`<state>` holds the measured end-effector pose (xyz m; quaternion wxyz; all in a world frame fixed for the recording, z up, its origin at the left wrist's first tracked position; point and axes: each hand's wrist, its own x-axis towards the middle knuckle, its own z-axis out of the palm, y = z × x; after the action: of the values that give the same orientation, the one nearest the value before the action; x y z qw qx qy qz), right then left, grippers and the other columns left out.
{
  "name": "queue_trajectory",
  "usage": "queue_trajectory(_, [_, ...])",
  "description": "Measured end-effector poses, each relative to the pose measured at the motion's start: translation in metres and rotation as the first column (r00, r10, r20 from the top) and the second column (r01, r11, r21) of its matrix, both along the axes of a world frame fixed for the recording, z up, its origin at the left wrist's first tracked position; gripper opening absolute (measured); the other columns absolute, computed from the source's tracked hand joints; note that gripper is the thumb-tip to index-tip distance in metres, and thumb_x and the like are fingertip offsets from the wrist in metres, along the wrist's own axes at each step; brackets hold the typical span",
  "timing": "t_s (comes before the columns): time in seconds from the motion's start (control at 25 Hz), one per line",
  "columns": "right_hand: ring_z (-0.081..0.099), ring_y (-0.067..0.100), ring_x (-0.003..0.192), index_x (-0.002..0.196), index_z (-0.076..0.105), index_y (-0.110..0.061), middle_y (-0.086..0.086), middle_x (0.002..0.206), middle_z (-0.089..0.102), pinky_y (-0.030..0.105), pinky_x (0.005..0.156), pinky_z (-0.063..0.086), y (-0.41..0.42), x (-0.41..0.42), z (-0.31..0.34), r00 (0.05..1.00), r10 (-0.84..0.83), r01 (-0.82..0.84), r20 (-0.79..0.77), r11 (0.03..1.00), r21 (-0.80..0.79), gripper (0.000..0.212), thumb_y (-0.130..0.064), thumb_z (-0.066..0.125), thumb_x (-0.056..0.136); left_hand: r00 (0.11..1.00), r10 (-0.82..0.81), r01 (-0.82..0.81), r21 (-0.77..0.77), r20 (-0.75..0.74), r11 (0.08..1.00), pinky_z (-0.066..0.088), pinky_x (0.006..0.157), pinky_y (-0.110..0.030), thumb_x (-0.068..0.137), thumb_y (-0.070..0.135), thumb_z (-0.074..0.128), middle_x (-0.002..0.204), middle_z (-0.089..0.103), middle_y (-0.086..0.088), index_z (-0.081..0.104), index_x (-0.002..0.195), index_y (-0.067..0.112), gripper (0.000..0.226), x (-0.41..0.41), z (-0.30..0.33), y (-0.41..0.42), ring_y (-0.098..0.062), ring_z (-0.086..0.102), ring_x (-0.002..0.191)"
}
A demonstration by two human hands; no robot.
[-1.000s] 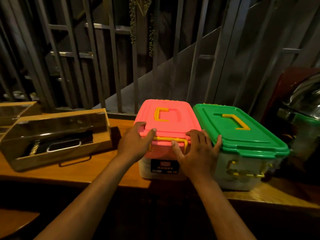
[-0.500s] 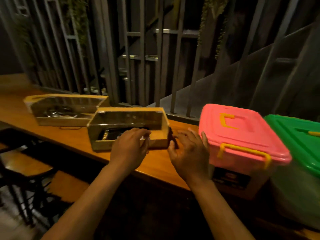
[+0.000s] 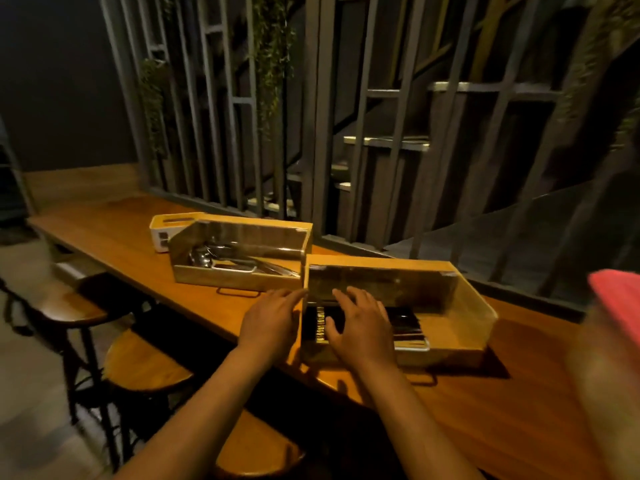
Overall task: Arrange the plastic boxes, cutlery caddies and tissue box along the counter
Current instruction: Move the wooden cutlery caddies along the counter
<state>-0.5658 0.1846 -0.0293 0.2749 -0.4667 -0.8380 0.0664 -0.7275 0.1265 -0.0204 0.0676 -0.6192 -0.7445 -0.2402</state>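
Note:
Two wooden cutlery caddies with clear lids stand on the wooden counter (image 3: 114, 233). The near caddy (image 3: 460, 327) holds dark cutlery; the far caddy (image 3: 239, 275) holds metal spoons. My left hand (image 3: 270, 323) rests against the near caddy's left end, fingers spread. My right hand (image 3: 360, 327) lies flat on its front, fingers apart. A white tissue box (image 3: 166, 230) with a wooden top sits behind the far caddy. The pink lid of a plastic box (image 3: 620, 303) shows blurred at the right edge.
Round wooden stools (image 3: 145, 368) on dark metal legs stand below the counter at left. A grey metal lattice screen (image 3: 311, 116) with hanging plants runs behind the counter. A stair is behind it.
My hands left the pink box and moved left onto the near caddy. The view swung left, so the green box is out of sight and the tissue box appeared.

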Motion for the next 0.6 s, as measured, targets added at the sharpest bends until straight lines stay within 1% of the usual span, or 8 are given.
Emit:
queue_trajectory(0.08, [0.025,0.022,0.146,0.146,0.032,-0.035,-0.001,0.155,0.035,0.05,0.12,0.012,0.011,-0.017,-0.012,0.994,0.001,-0.003,0.113,1.0,0.014,0.062,-0.056,0.044,0.089,0.996,-0.032,0.031,-0.014,-0.08,0.999,0.044,0.096,-0.032,0.095,0.024,0.052,0.144,0.048,0.003,0.034,0.145,0.037,0.054,-0.009,-0.004,0.013,-0.018,0.04,0.133])
queue_trajectory(0.16, [0.028,0.022,0.145,0.146,0.034,-0.035,-0.002,0.154,0.038,0.051,0.119,0.012,0.017,-0.016,-0.024,0.992,-0.015,0.003,0.125,0.995,0.097,0.063,-0.06,0.038,0.088,0.988,-0.055,0.049,-0.046,-0.142,0.998,0.041,0.102,-0.035,0.092,0.019,0.056,0.148,0.044,0.002,0.031,0.146,0.037,0.062,-0.018,-0.006,0.027,-0.021,0.035,0.137])
queue_trajectory(0.24, [0.036,0.02,0.141,0.141,0.043,-0.034,-0.003,0.148,0.046,0.053,0.117,0.016,0.019,-0.007,-0.03,0.997,-0.004,-0.009,0.074,0.986,0.164,0.058,-0.057,0.037,0.089,0.987,-0.07,0.061,-0.067,-0.146,0.996,0.042,0.104,-0.038,0.09,0.015,0.058,0.15,0.041,0.001,0.029,0.146,0.039,0.068,-0.024,-0.009,0.039,-0.022,0.033,0.139])
queue_trajectory(0.4, [0.045,0.018,0.135,0.125,0.058,-0.03,-0.006,0.137,0.058,0.058,0.116,0.019,0.012,0.022,-0.035,0.997,-0.011,0.025,-0.07,0.979,0.202,0.047,-0.056,0.041,0.09,0.982,-0.119,0.108,-0.082,-0.144,0.991,0.039,0.107,-0.042,0.093,0.027,0.055,0.153,0.036,-0.002,0.03,0.144,0.043,0.058,-0.021,-0.01,0.056,-0.026,0.029,0.141])
queue_trajectory(0.44, [0.044,0.017,0.135,0.121,0.06,-0.029,-0.008,0.136,0.058,0.059,0.116,0.019,0.01,0.031,-0.036,0.995,-0.026,0.045,-0.099,0.979,0.197,0.046,-0.057,0.042,0.09,0.984,-0.142,0.133,-0.087,-0.104,0.987,0.038,0.109,-0.044,0.093,0.027,0.054,0.154,0.035,-0.002,0.035,0.142,0.044,0.055,-0.021,-0.009,0.061,-0.027,0.027,0.143])
queue_trajectory(0.48, [0.043,0.015,0.136,0.119,0.06,-0.029,-0.009,0.135,0.058,0.059,0.116,0.019,0.007,0.041,-0.037,0.99,-0.046,0.07,-0.133,0.98,0.184,0.045,-0.058,0.042,0.09,0.986,-0.167,0.165,-0.077,-0.019,0.983,0.036,0.111,-0.046,0.094,0.024,0.053,0.153,0.035,-0.002,0.042,0.138,0.044,0.05,-0.021,-0.009,0.065,-0.027,0.027,0.143])
queue_trajectory(0.56, [0.04,0.012,0.137,0.117,0.059,-0.031,-0.012,0.135,0.057,0.058,0.115,0.023,0.004,0.065,-0.038,0.972,-0.08,0.109,-0.221,0.987,0.119,0.045,-0.061,0.041,0.089,0.947,-0.196,0.199,0.013,0.255,0.98,0.036,0.109,-0.047,0.096,0.021,0.046,0.149,0.042,-0.001,0.057,0.127,0.04,0.038,-0.018,-0.013,0.072,-0.026,0.032,0.14])
queue_trajectory(0.6, [0.04,0.012,0.137,0.115,0.059,-0.033,-0.013,0.135,0.057,0.057,0.112,0.03,0.002,0.075,-0.035,0.957,-0.092,0.118,-0.276,0.99,0.078,0.046,-0.064,0.041,0.088,0.895,-0.204,0.196,0.062,0.396,0.979,0.04,0.105,-0.044,0.097,0.023,0.044,0.146,0.046,-0.001,0.061,0.123,0.037,0.034,-0.015,-0.015,0.073,-0.025,0.039,0.135])
